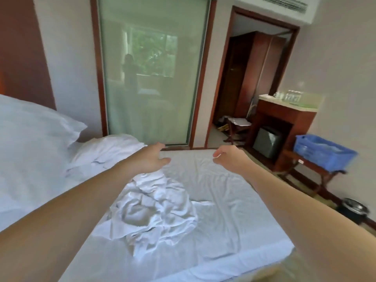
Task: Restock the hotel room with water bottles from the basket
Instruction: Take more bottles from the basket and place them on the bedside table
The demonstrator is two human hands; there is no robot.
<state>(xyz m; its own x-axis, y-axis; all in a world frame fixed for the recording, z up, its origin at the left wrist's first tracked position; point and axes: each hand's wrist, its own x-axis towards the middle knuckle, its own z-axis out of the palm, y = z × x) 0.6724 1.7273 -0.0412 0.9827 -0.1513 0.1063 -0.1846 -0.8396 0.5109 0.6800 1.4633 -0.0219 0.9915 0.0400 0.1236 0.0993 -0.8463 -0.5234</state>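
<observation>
Reaching: two empty hands [151, 157]; one basket [323, 153]

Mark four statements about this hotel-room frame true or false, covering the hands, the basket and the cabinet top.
1. Both hands hold water bottles. False: the left hand and right hand are empty, stretched out over the bed.
2. The blue basket rests on a wooden stand by the right wall. True.
3. The blue basket sits on the bed. False: it is off the bed, right of it.
4. Glasses stand on the cabinet top above a small dark fridge. True.
</observation>
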